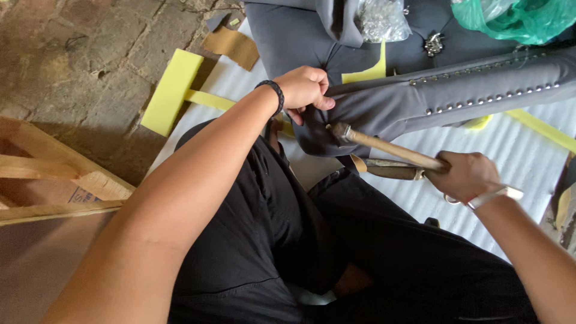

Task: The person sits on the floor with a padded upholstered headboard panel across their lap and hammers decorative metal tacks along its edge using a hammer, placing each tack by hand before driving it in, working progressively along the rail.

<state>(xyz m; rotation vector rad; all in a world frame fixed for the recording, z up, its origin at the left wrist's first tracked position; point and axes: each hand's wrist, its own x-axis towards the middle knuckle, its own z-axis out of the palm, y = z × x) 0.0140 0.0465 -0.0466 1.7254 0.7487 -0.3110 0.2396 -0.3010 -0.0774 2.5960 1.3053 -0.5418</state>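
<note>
My left hand [305, 90] is closed on the grey fabric at the end of a grey upholstered arm piece [384, 108], pinching it against the piece. A row of round metal studs [480, 96] runs along that piece. In my right hand [468, 175] I grip a hammer with a wooden handle [390, 147]; its small metal head [339, 131] rests close to the fabric just right of my left hand. A black bracelet circles my left wrist and a pale band my right one. My legs in black trousers [300, 240] fill the lower middle.
Yellow foam block [171, 90] and strips lie on white ribbed sheeting [510, 150]. A clear bag of metal studs [381, 21] and a green plastic bag [522, 18] sit on the grey panel behind. A wooden frame [42, 180] stands at left on the stone floor.
</note>
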